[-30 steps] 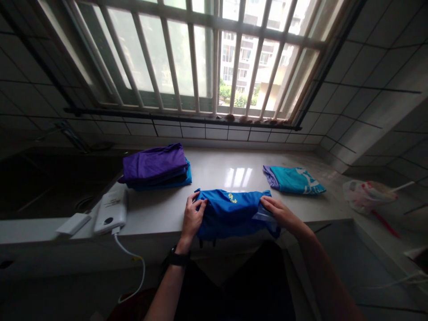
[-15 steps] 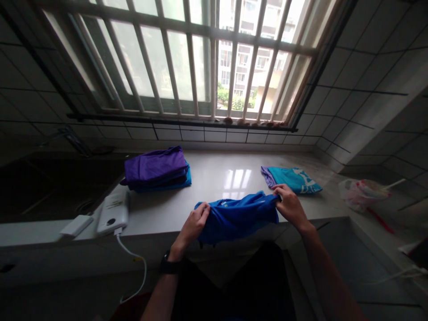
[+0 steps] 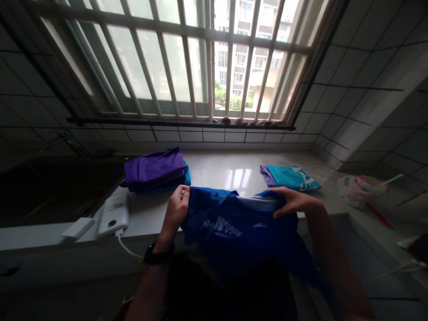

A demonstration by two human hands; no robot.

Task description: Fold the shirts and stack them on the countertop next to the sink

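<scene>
A blue shirt (image 3: 230,218) with white lettering on its front hangs spread between my hands, over the counter's front edge and my lap. My left hand (image 3: 178,205) is closed on its upper left corner. On the other side, my right hand (image 3: 294,201) grips the cloth near the collar, where a whitish inner side shows. The lower part of the shirt fades into shadow. Beyond my left hand lies a folded stack of purple and blue clothes (image 3: 155,167). A folded teal piece of clothing (image 3: 290,177) with white print lies beyond my right hand.
A white power bank (image 3: 114,216) with a cable and a small white box (image 3: 78,228) sit on the counter (image 3: 220,167) at left. The dark sink (image 3: 60,187) is beyond them. A plastic bag (image 3: 359,191) lies at right, below the tiled wall. A barred window stands ahead.
The blue shirt has gone from a bunched strip to spread open, showing its lettering and collar. My left hand has moved left and up; my right hand has shifted its hold toward the collar.
</scene>
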